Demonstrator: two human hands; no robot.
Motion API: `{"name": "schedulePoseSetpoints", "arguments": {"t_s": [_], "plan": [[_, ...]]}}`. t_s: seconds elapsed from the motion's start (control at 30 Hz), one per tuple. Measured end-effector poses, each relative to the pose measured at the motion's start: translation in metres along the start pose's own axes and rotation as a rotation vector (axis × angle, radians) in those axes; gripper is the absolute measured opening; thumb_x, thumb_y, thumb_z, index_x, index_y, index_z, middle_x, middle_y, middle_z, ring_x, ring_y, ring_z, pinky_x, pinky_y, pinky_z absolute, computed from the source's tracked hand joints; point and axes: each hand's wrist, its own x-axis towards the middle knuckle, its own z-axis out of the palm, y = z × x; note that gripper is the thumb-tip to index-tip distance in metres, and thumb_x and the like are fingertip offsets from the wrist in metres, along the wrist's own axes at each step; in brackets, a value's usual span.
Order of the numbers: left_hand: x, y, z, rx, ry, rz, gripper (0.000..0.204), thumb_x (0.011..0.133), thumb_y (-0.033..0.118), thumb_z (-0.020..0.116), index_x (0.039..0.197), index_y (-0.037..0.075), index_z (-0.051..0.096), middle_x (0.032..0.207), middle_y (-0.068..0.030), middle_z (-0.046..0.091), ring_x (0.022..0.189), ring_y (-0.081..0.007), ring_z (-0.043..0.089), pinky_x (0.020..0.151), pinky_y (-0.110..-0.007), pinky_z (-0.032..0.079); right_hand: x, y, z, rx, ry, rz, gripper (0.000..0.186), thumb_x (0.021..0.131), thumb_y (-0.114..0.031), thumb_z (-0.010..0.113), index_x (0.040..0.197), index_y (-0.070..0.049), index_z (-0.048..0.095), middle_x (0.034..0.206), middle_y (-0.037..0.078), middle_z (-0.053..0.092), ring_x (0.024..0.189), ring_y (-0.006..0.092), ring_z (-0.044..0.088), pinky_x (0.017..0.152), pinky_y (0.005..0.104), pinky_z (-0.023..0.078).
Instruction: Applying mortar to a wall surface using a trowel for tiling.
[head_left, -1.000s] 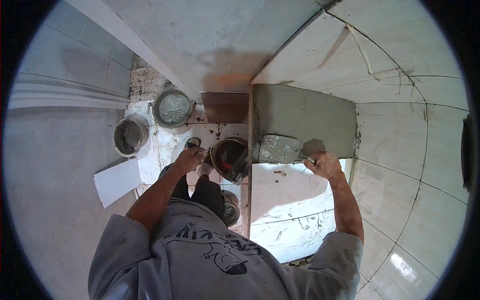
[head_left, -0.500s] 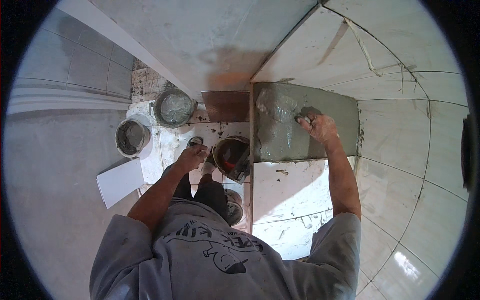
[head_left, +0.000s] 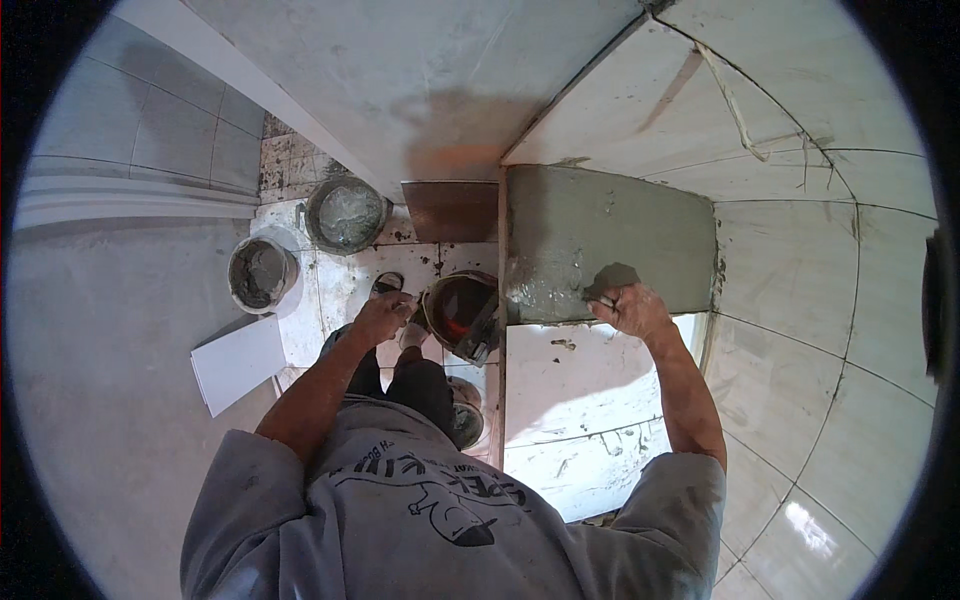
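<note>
Over the near edge of a grey wet-mortar patch (head_left: 650, 230) on the raised ledge, my right hand (head_left: 632, 308) is closed with its fingers curled. What it holds, if anything, cannot be made out. A dark shadow lies on the mortar just beyond the fingertips. To their left, a shiny, rough wet streak (head_left: 545, 285) shows on the mortar. My left hand (head_left: 382, 318) is closed in front of my body, left of a black bucket (head_left: 432, 300); something small and pale may be at its fingertips. A flat dark tool (head_left: 478, 338) rests at that bucket's near right rim.
Two more buckets, a larger one (head_left: 318, 225) and a smaller one with grey mix (head_left: 292, 290), stand at the left. A white tile (head_left: 238, 365) leans below them. A brown board (head_left: 450, 212) lies beside the ledge, and tiled walls (head_left: 790, 300) enclose the right side.
My right hand has moved nearer to me, from mid-patch to its near edge. A pale, glossy splash over the far left mortar is gone; a wet streak shows nearer. My left hand stays put.
</note>
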Motion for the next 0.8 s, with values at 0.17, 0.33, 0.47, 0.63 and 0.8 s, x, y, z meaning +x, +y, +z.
{"name": "schedulePoseSetpoints", "arguments": {"t_s": [0.17,0.33,0.47,0.63,0.8], "plan": [[0.003,0.002,-0.002,0.052,-0.006,-0.054,0.039,0.088,0.033,0.056,0.115,0.006,0.059,0.075,-0.0109,0.065,0.061,-0.0162,0.061,0.052,-0.030,0.050,0.005,0.006,0.003,-0.167,0.073,-0.078,0.051,0.083,-0.059,0.050,0.091,-0.012,0.069,0.080,0.015,0.067,0.076,0.0313,0.066,0.071,0.0428,0.053],[0.005,0.002,-0.002,0.009,-0.037,-0.076,0.037,0.088,0.033,0.056,0.115,0.007,0.060,0.077,-0.0106,0.064,0.063,-0.0157,0.061,0.054,-0.030,0.051,0.032,0.018,-0.013,-0.147,0.124,0.022,0.051,0.084,-0.058,0.051,0.099,-0.012,0.068,0.081,0.016,0.067,0.078,0.0306,0.066,0.072,0.0429,0.052],[0.006,0.003,0.001,-0.050,-0.064,-0.056,0.038,0.088,0.033,0.056,0.116,0.007,0.060,0.077,-0.0101,0.064,0.065,-0.0153,0.061,0.054,-0.030,0.051,0.055,0.015,-0.035,0.003,0.242,0.147,0.056,0.083,-0.058,0.052,0.099,-0.007,0.067,0.080,0.019,0.066,0.082,0.0329,0.065,0.075,0.0429,0.051],[0.005,0.018,0.007,0.010,-0.034,-0.017,0.037,0.089,0.031,0.055,0.114,0.005,0.060,0.078,-0.0097,0.064,0.066,-0.0163,0.061,0.054,-0.030,0.051,0.052,0.003,-0.034,0.220,0.157,0.175,0.057,0.083,-0.058,0.053,0.095,-0.005,0.067,0.080,0.021,0.065,0.085,0.0369,0.063,0.077,0.0437,0.050],[0.013,0.004,0.006,0.006,-0.042,-0.050,0.037,0.089,0.031,0.055,0.114,0.005,0.061,0.079,-0.0098,0.064,0.067,-0.0164,0.061,0.054,-0.030,0.051,0.027,-0.011,-0.025,0.218,-0.026,0.129,0.055,0.082,-0.059,0.053,0.095,-0.008,0.067,0.080,0.023,0.064,0.086,0.0367,0.063,0.079,0.0443,0.050]]}}
